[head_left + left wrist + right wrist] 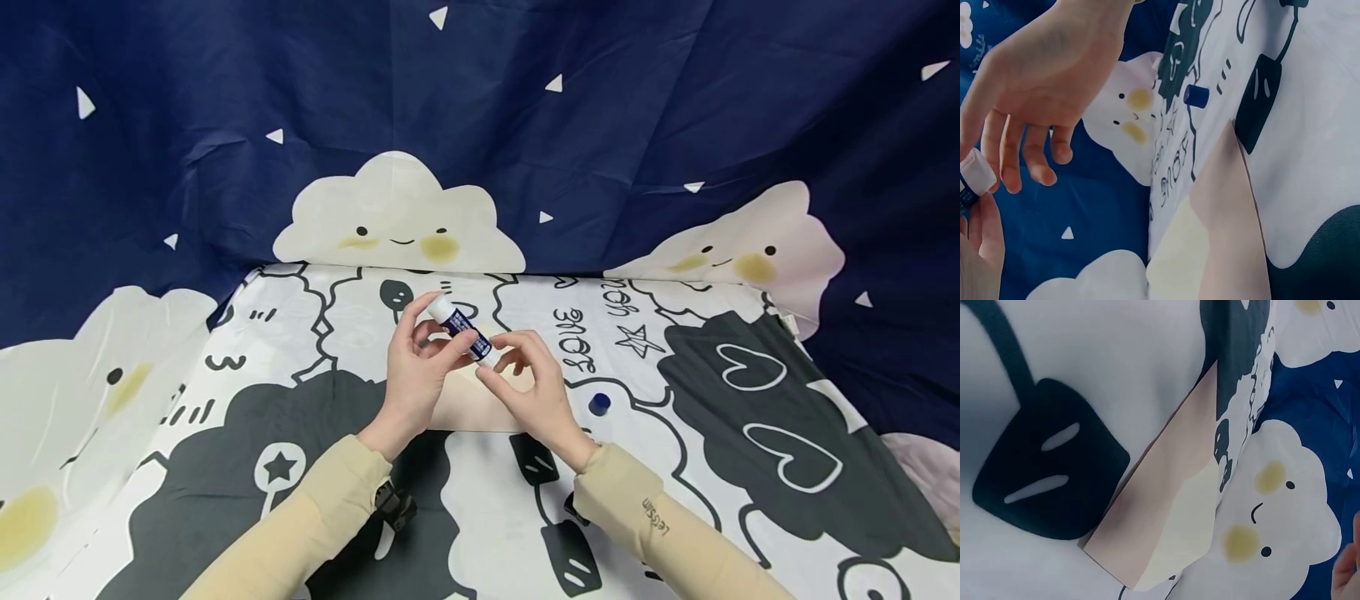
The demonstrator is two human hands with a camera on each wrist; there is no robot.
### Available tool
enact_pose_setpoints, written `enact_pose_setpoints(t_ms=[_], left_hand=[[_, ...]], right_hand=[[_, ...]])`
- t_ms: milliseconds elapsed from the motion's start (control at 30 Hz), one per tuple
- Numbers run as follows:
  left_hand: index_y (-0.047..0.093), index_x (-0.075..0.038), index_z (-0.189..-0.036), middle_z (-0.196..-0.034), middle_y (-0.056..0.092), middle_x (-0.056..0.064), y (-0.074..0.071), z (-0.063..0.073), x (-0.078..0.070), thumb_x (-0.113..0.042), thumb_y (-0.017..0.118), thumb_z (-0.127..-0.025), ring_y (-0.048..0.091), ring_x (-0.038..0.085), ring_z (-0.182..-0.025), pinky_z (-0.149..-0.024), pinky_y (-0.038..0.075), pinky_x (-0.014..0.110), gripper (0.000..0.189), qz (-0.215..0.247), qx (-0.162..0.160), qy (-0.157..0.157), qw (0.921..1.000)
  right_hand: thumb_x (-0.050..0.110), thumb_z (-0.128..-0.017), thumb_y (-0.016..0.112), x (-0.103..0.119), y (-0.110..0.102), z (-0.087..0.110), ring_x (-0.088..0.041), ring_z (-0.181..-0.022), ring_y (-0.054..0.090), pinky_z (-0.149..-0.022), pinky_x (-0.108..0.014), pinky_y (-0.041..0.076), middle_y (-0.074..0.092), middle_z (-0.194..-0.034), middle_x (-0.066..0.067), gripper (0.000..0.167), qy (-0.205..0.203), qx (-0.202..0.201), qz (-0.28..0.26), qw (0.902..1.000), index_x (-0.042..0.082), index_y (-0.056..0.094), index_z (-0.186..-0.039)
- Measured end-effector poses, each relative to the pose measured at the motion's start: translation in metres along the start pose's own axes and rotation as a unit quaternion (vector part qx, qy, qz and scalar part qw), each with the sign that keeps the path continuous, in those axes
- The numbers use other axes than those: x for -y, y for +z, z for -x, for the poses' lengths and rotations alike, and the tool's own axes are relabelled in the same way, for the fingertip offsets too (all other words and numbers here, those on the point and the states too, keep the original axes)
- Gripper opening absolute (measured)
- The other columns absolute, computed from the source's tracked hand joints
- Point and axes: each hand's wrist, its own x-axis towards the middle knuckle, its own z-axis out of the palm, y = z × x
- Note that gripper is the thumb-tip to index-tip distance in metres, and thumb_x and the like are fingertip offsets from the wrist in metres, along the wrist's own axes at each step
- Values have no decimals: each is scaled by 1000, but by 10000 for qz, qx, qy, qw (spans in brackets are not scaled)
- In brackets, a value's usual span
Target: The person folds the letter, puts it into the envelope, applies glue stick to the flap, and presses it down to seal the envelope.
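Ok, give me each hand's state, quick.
Left hand: closed, holding the glue stick.
Right hand: closed, pinching one end of the glue stick.

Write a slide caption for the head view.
Left hand and right hand hold a white, navy-labelled cylindrical tube above black-and-white fabric.

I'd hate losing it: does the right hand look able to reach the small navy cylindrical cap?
Probably yes: the cap lies on the white patterned cloth near the right hand, nothing visibly between, though that hand pinches the white tube with blue label.
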Motion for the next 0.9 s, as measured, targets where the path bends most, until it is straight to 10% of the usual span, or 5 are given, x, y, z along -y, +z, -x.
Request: enact_pose_setpoints(t_ms=[900], left_hand=[[45, -18, -136, -89, 60, -3, 1, 0, 4, 2, 68, -85, 64, 9, -74, -76, 59, 34, 59, -48, -9, 36, 10000]], right_hand=[[5, -69, 84, -6, 0, -1, -15, -73, 56, -62, -26, 38, 61, -82, -7, 29, -694, -591, 500, 9946, 7, 66, -93]])
